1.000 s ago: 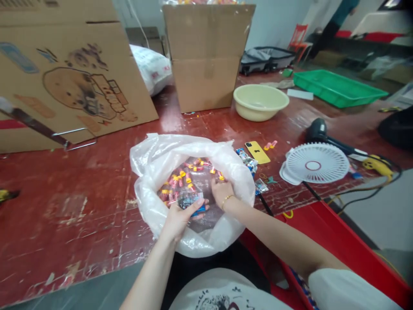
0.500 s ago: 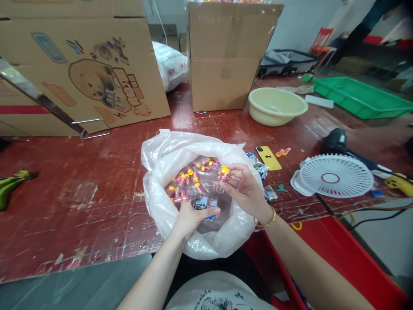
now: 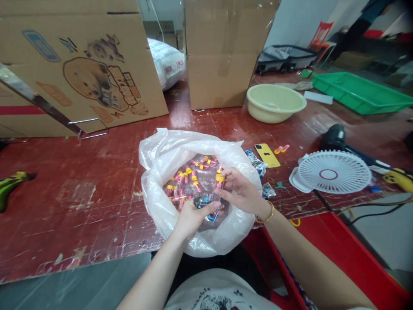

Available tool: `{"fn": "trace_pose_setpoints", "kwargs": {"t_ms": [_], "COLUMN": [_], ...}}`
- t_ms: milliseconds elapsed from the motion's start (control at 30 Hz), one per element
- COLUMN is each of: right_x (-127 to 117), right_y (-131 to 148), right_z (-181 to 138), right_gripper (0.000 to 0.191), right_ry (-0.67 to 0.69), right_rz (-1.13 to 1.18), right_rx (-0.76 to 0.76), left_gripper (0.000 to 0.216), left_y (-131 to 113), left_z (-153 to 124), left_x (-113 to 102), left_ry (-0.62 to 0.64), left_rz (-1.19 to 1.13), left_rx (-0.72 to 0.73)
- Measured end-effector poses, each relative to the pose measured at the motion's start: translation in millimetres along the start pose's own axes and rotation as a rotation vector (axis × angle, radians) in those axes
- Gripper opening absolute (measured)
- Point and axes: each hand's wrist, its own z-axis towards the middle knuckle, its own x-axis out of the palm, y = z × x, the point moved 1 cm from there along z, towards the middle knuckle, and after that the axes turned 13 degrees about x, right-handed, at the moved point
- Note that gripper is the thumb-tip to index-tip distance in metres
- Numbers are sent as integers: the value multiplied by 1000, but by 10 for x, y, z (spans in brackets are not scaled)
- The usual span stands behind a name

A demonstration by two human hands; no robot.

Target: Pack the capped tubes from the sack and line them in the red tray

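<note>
A white plastic bag [image 3: 155, 202] stands at the table's front edge with its mouth rolled wide. Inside lie several small pink bottles with yellow caps [image 3: 196, 186]. My left hand [image 3: 196, 217] is in the bag mouth, closed round a bunch of small dark-blue packets [image 3: 211, 215]. My right hand [image 3: 240, 189] pinches one small bottle [image 3: 220, 181] with a yellow cap between thumb and fingers, just above and right of the packets. The bottle is held roughly upright.
Right of the bag lie more blue packets [image 3: 258, 163], a yellow phone [image 3: 267, 156], two small bottles [image 3: 282, 149] and a white fan [image 3: 334, 172]. Behind are a pale yellow basin [image 3: 275, 114], a green tray [image 3: 361, 103] and cardboard boxes [image 3: 222, 82]. Bananas [image 3: 9, 187] lie far left.
My right hand has moved slightly down and left with the bottle, closer to the packets. The bottle stands more upright. My left hand still holds the packets.
</note>
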Motion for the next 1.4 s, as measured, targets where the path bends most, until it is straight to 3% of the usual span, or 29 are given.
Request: {"fn": "trace_pose_setpoints", "kwargs": {"t_ms": [167, 300, 433, 467, 667, 1033, 1100, 1167, 1267, 1333, 1400], "right_x": [27, 197, 401, 433, 467, 426, 406, 334, -22, -470, -986], "right_y": [-171, -350, -402, -405, -469, -468, -425, -395, -444, -596, -848], "right_z": [20, -102, -251, -270, -267, -305, -286, -290, -469, -817, -1423], "right_gripper": [25, 29, 73, 77, 66, 68, 59, 38, 25, 28, 32], "right_ry": [-24, -90, -91, -124, -215, -247, -222, -245, -461, -743, -1090], "right_rz": [348, 321, 163, 144, 119, 54, 126, 213, 267, 195, 36], "right_rx": [166, 215, 226, 232, 178, 70, 39, 45, 44, 62, 174], "left_gripper": [40, 35, 32, 33, 36, 37, 38, 41, 44, 43, 42], "left_y": [-19, -42, -68, -74, -65, -10, 0, 5, -3, -16, -23], "left_z": [-26, 9, 33, 29, -43, -72, -72, -70, -72, -69, -46], "left_x": [49, 121, 185, 187, 114, 93, 94, 106, 129, 128, 115], "left_ry": [-54, -122, -148, -145, -49, -23, -10, 6, -7, -30, -15], "left_rz": [-125, -249, -290, -285, -188, -145, -135, -107, -103, -114, -70], "left_rx": [-139, -166, -174, -176, -164, -129, -103, -108, -161, -157, -114]}}
